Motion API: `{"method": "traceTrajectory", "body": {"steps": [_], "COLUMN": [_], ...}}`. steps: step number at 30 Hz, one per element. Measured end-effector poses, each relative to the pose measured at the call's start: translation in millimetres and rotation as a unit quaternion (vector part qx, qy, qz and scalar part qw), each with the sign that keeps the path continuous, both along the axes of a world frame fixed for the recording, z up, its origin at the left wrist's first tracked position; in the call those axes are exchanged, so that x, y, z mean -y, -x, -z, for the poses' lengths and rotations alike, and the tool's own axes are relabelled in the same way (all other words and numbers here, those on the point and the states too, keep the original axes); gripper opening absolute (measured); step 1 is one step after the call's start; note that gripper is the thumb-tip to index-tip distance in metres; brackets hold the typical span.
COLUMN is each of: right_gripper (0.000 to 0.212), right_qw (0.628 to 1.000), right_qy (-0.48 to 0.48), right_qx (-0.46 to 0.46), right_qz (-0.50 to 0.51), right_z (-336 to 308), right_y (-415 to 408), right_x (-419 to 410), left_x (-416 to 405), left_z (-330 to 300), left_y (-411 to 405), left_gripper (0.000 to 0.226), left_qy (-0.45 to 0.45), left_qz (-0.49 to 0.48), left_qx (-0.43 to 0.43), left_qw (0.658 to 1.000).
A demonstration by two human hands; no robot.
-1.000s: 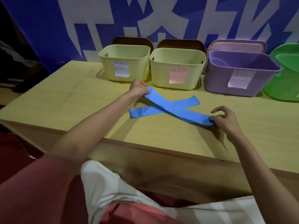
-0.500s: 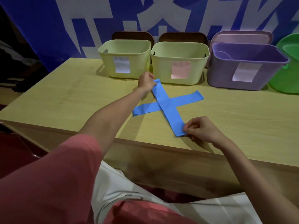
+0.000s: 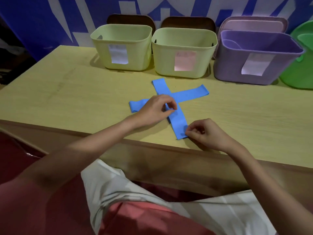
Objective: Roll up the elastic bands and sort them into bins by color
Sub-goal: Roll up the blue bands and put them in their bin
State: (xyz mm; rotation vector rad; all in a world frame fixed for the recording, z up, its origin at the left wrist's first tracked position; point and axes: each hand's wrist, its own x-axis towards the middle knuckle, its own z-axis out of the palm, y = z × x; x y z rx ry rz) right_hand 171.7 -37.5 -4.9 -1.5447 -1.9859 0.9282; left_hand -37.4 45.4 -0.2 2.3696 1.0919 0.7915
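Right hand point(image 3: 208, 133) pinches near end of top blue band point(image 3: 177, 122) to start rolling; left hand point(image 3: 155, 109), fingers curled, steadies it.

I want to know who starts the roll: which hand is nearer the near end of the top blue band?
Right. The right hand pinches the top blue band at its near end; the left hand sits farther up, at the crossing.
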Motion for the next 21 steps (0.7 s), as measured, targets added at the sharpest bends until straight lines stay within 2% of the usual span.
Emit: {"method": "traceTrajectory", "body": {"steps": [3,7,11,14,21], "right_gripper": [0.01,0.027,0.02,0.012,0.014], "right_qw": [0.999,0.997,0.991,0.989,0.983], "right_qy": [-0.027,-0.054,-0.12,-0.141,-0.173], "right_qx": [0.014,0.003,-0.016,-0.033,-0.057], "right_qz": [-0.026,-0.046,-0.051,-0.034,-0.031], "right_z": [3.3,4.1,11.6,21.5,28.4], "right_y": [-8.7,-13.0,-12.7,-11.5,-4.3], "right_x": [3.4,12.6,15.4,17.3,22.5], "left_x": [34.9,60.4,80.6,90.5,94.8], "left_z": [10.7,21.6,25.2,29.7,36.7], "left_y": [7.3,7.6,-2.4,-5.5,-2.9], "left_gripper": [0.013,0.023,0.014,0.015,0.006], "left_qy": [0.021,-0.011,-0.033,-0.03,-0.034], "left_qz": [0.018,0.047,0.039,0.018,-0.022], "left_qx": [-0.004,-0.037,-0.007,0.004,0.018], "left_qw": [1.0,0.998,0.999,0.999,0.999]}}
